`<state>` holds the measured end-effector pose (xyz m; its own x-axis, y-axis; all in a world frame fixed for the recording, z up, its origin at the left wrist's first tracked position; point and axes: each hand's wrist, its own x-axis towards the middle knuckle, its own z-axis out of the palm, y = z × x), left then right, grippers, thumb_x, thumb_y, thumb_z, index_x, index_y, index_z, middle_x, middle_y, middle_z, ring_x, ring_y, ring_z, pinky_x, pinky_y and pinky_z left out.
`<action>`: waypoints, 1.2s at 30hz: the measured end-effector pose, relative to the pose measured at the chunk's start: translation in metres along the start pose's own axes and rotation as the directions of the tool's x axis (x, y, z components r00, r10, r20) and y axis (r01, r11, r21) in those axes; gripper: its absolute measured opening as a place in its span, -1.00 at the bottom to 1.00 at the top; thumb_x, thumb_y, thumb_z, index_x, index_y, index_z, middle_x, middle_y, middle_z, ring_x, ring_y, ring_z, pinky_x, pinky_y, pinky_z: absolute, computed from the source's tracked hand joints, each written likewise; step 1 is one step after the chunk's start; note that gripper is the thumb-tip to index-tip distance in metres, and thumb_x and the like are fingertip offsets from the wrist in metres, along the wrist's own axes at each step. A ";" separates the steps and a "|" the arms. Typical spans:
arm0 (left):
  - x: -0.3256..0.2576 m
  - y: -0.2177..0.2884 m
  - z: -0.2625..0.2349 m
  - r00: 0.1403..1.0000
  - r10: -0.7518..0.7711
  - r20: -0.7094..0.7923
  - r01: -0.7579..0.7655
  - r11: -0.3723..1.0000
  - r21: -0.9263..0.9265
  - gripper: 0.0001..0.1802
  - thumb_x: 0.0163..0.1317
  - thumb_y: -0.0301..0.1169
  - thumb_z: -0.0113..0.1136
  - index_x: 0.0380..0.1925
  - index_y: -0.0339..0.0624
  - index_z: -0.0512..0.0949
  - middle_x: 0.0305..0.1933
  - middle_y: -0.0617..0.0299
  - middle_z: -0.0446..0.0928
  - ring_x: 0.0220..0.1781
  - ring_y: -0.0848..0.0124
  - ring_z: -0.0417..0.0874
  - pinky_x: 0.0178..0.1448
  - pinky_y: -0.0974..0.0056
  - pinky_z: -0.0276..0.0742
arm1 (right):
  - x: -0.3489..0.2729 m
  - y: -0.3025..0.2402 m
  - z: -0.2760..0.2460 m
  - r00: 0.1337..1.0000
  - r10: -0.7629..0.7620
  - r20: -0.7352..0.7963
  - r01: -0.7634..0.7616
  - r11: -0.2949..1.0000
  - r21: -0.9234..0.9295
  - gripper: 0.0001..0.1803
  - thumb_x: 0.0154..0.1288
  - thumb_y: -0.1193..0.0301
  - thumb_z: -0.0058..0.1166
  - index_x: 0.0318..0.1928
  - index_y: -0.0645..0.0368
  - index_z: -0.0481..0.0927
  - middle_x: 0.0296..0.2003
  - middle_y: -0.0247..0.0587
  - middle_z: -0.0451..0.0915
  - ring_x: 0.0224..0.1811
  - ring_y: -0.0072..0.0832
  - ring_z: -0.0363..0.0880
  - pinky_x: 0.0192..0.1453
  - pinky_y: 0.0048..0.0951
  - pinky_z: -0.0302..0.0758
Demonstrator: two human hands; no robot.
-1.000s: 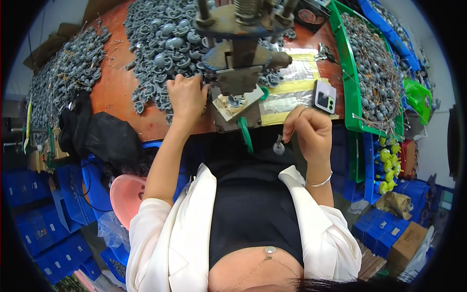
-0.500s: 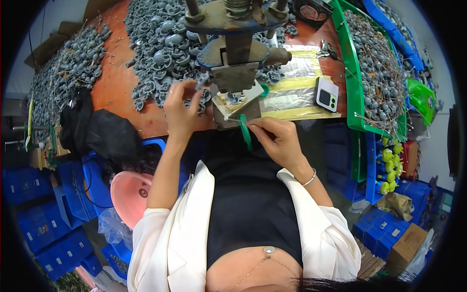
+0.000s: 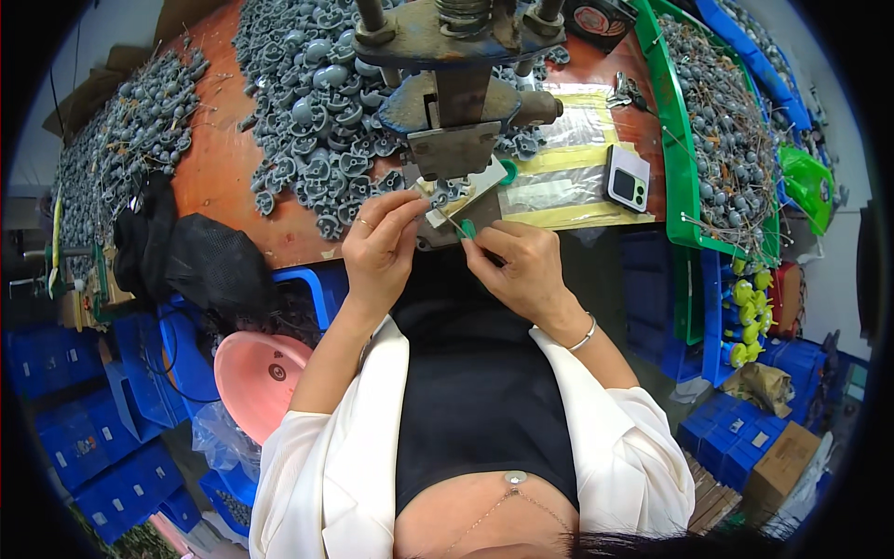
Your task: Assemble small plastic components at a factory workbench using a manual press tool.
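Far left lay one heap of grey parts (image 3: 121,140), a second heap (image 3: 307,102) beside the press (image 3: 456,102). Her left hand (image 3: 377,247) pinched a small grey piece (image 3: 436,216) under it, which looked light, stiff and best gripped by its edges. Her right hand (image 3: 521,270) was closed on a thin green-handled tool (image 3: 466,228), and one phone (image 3: 628,177) lay beyond.

A phone (image 3: 628,177) lies on taped plastic sheeting (image 3: 568,177) beside a green tray (image 3: 672,158) of wired grey parts. A black bag (image 3: 200,261) sits at the table's edge, a pink stool (image 3: 256,373) and blue crates (image 3: 70,438) below.
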<state>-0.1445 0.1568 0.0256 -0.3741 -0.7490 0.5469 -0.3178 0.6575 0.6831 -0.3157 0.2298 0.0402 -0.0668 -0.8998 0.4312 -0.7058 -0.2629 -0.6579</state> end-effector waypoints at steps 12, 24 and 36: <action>0.001 0.009 0.001 0.937 -0.099 0.334 0.256 0.846 -0.467 -0.70 -0.03 -0.79 0.19 -0.25 -0.34 0.60 -0.11 0.08 0.58 -0.08 0.32 0.60 -0.07 0.36 0.53 | 0.001 0.006 -0.012 0.900 0.295 0.320 -0.418 0.793 0.444 -0.79 0.25 0.44 0.14 -0.45 0.35 0.62 -0.64 -0.35 0.46 -0.62 -0.67 0.31 -0.55 -0.56 0.20; -0.008 0.015 -0.008 0.991 -0.025 -0.130 -0.007 0.971 -0.240 -0.69 0.10 -0.68 0.03 -0.15 -0.26 0.61 -0.07 0.07 0.61 -0.07 0.17 0.58 0.06 0.28 0.41 | -0.005 0.031 0.000 0.773 0.469 0.427 -0.541 0.138 0.829 -0.93 0.35 0.44 0.04 -0.23 0.16 0.47 -0.51 -0.45 0.48 -0.54 -0.75 0.45 -0.52 -0.73 0.29; -0.006 0.036 -0.001 0.990 0.027 0.139 -0.055 0.978 0.204 -0.66 -0.01 -0.50 0.33 -0.16 -0.23 0.58 -0.18 0.11 0.57 -0.10 0.12 0.54 0.08 0.10 0.38 | 0.005 0.019 -0.002 0.919 0.204 0.337 -0.373 0.722 0.582 -0.89 0.27 0.56 0.06 -0.25 0.26 0.41 -0.49 -0.32 0.47 -0.47 -0.69 0.41 -0.40 -0.64 0.35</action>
<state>-0.1527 0.1848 0.0479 -0.4994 -0.7127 0.4925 -0.4675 0.7004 0.5393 -0.3308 0.2208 0.0307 0.0320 -0.9980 0.0543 -0.0746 -0.0565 -0.9956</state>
